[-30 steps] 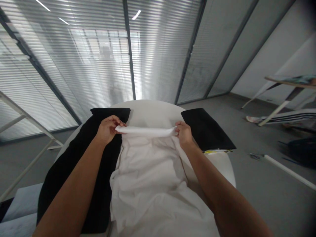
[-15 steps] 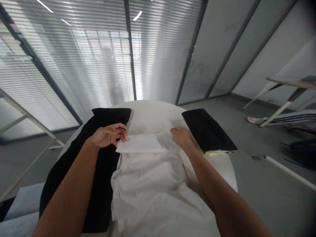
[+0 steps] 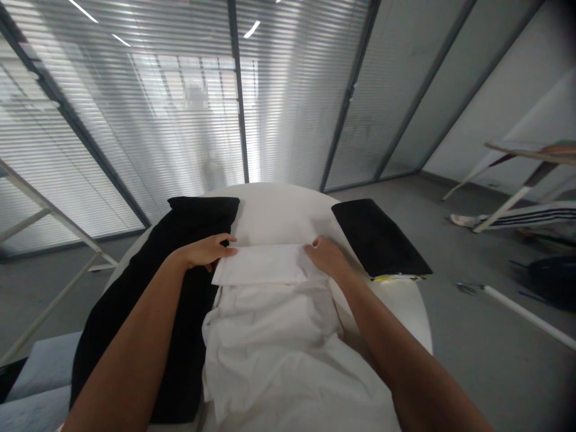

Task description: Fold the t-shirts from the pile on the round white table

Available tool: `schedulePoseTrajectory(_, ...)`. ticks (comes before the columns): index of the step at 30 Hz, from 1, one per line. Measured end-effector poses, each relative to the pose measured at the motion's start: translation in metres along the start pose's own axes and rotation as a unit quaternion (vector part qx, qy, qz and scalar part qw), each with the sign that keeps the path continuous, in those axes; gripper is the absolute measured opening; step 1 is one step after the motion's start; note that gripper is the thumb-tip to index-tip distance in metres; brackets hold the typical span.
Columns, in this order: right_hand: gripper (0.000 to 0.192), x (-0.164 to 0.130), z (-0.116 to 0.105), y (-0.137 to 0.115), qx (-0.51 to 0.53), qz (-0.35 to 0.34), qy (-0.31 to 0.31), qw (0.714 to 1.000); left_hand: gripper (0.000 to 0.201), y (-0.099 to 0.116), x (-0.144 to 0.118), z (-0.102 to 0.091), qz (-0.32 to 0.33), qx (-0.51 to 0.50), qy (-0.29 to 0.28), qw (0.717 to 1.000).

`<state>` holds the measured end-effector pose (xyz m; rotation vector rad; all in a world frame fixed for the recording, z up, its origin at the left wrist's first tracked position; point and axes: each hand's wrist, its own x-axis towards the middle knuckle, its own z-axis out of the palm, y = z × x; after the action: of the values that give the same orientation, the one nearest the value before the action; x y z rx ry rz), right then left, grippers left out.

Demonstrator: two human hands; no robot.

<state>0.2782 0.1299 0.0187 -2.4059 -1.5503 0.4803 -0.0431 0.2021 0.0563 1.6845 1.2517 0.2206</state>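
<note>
A white cloth lies lengthwise on the white round table, its near part loose and wrinkled. Its far end is turned over into a flat folded band. At the band's far left corner, my left hand has thumb and index finger closed about the edge. My right hand pinches the far edge towards the right corner, the other fingers curled. Both forearms reach in along the sides of the cloth.
Left of the cloth lies a long black cloth. A folded black piece with a yellow-and-white edge beneath lies on the right. White metal legs stand at left, a wooden-topped table at right. A white pole crosses the floor.
My left hand has turned and lowered from loosely spread fingers to a grip at the band's corner. My right hand has shifted slightly left along the edge. The band lies a little flatter.
</note>
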Motion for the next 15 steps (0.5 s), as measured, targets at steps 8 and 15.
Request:
schedulePoseTrajectory(8,0.043,0.001,0.002,0.002,-0.053,-0.031,-0.005,0.998,0.042,0.002,0.007,0.008,0.094,-0.047,0.079,0.991)
schedulePoseTrajectory(15,0.037,0.009,-0.004,0.001,0.035,-0.023,0.134,0.990,0.030,-0.003,0.032,0.019,0.204,-0.099,0.234,0.945)
